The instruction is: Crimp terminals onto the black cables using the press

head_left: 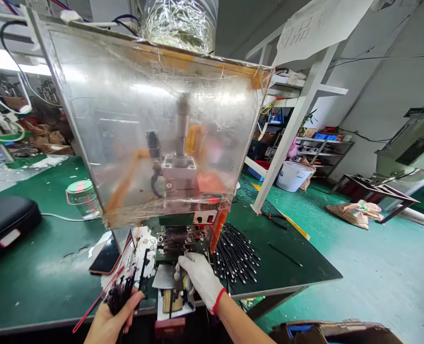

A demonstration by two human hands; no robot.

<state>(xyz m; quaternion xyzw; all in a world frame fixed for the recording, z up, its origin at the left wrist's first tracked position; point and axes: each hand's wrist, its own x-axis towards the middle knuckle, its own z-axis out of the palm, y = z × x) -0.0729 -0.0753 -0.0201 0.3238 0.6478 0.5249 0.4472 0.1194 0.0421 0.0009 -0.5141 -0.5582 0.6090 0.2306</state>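
My left hand, bare, is closed round a bunch of black cables at the lower left of the machine. My right hand wears a white glove with a red cuff. Its fingers are bent together at the front of the machine's lower fixture; what they hold, if anything, is hidden. Below the fixture sits a small metal plate. A fanned pile of black cables with light tips lies on the green table, right of the gloved hand.
A clear plastic guard hangs before the press. On the green table are a phone, a lidded jar and a black case. A cardboard box stands at lower right.
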